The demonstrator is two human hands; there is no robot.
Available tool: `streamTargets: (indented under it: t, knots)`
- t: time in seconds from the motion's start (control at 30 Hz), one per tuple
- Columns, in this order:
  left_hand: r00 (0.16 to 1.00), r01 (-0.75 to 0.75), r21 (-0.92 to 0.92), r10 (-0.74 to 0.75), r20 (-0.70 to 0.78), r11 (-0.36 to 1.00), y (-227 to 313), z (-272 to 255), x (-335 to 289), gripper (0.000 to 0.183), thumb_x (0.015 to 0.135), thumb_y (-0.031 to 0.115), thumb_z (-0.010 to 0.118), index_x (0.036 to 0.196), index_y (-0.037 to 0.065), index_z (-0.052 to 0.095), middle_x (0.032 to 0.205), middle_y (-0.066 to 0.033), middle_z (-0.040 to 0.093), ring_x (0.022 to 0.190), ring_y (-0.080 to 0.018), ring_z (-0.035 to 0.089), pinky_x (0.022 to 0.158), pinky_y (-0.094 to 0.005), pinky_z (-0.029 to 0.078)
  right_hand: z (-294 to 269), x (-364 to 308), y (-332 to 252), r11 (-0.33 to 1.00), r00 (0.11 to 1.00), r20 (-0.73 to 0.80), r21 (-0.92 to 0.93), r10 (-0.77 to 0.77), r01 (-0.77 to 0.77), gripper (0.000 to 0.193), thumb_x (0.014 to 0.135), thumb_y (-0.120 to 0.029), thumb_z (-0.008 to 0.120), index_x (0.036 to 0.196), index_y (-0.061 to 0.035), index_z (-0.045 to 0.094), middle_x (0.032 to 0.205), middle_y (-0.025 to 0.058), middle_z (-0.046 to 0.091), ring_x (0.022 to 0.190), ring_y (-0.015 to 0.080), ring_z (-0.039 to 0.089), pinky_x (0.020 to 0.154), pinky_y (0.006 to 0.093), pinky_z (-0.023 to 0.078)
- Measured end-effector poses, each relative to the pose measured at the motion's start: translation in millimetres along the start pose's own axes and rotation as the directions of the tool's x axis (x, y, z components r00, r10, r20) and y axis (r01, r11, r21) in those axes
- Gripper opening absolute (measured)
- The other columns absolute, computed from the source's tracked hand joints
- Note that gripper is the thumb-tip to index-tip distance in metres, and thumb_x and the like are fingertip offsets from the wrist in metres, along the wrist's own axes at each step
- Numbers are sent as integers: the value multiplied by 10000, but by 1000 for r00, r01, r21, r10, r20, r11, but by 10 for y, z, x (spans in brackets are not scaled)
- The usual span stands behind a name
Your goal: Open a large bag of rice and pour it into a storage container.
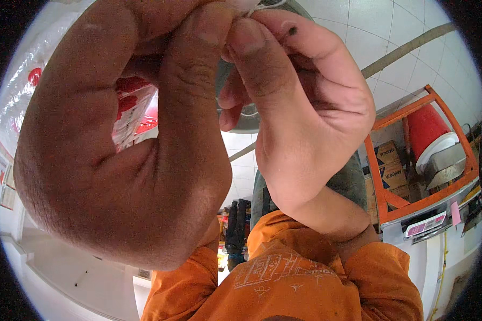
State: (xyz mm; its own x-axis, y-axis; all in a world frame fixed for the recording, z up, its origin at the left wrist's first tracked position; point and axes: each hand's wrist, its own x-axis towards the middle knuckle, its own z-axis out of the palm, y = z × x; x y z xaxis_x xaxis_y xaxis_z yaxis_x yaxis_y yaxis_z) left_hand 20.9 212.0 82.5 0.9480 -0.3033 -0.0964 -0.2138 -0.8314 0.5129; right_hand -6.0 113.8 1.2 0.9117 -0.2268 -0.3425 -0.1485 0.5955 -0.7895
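Both my hands are raised very close to the camera, and their thumb tips meet near the top edge. My left hand (85, 166) is curled, with thumb and forefinger pinched together. Beside it, my right hand (310, 123) also pinches with thumb and forefinger; its other fingers are folded behind. A thin white string (269, 6) comes out at the pinched fingertips. How it lies between the fingers is mostly hidden, and the top edge cuts off part of the fingertips. A small dark spot shows on my right forefinger.
Clear plastic wrapping (24, 80) with red print lies at the left. Behind the hands shows a greyish rounded tub (246, 127). A pole (407, 49) crosses the tiled floor. At right stand an orange frame (377, 184), a red container (426, 128) and cardboard boxes (392, 174).
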Motion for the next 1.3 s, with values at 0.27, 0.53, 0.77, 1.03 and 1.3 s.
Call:
streamTargets:
  t: [0.27, 0.53, 0.77, 1.03, 1.3]
  knots:
    - [818, 414, -278, -488, -305, 867, 98, 195, -7, 217, 847, 12, 718, 1045, -74, 695, 960, -110, 719, 852, -150, 670, 806, -257, 537, -256, 46, 103, 955, 938, 331, -231, -101, 185, 133, 951, 13, 567, 1063, 45, 504, 834, 98, 594, 584, 79, 534, 511, 202, 430]
    - [977, 208, 24, -206, -57, 978, 142, 50, 57, 516, 740, 166, 790, 1172, -74, 641, 1086, -196, 667, 945, -244, 667, 841, -308, 536, -351, 285, 176, 699, 630, 593, -152, -501, 699, 118, 946, 19, 549, 1036, 39, 475, 922, 142, 532, 594, 99, 532, 511, 195, 429]
    - [976, -183, 213, 152, 157, 960, 4, -80, 83, 703, 623, 171, 812, 1249, -72, 602, 1147, -264, 620, 983, -322, 669, 885, -313, 532, -398, 250, 176, 859, 828, 393, -153, -401, 488, 139, 948, -23, 564, 1037, 32, 472, 919, 149, 522, 612, 123, 559, 498, 209, 475]
    - [714, 590, -273, -649, -263, 760, 255, 114, 31, 684, 655, 164, 787, 1267, -72, 590, 1155, -275, 611, 987, -348, 667, 893, -322, 537, -365, 192, 250, 886, 803, 484, -108, -348, 450, 148, 970, -87, 532, 1018, 24, 448, 896, 118, 493, 593, 104, 510, 551, 227, 457]
    - [919, -298, 253, 205, 337, 921, -60, -287, 44, 780, 658, 266, 797, 1324, -55, 551, 1203, -284, 588, 1041, -370, 644, 910, -379, 534, -268, 213, 166, 937, 845, 458, -65, -277, 343, 121, 977, -82, 484, 1007, 30, 450, 884, 111, 501, 600, 96, 484, 538, 222, 430]
